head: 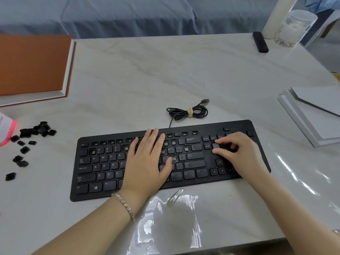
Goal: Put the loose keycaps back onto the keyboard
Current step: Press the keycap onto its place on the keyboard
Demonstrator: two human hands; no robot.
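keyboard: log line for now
left hand flat on keyboard | right hand fingers bent on right-side keys | keycaps piled left, several slots bare

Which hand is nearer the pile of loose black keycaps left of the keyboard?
Left. The left hand lies flat on the black keyboard's middle, right of the loose black keycaps; the right hand is at its right end.

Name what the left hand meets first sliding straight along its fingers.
The left hand meets the function-key row at its fingertips first; beyond the keyboard, probably the coiled cable.
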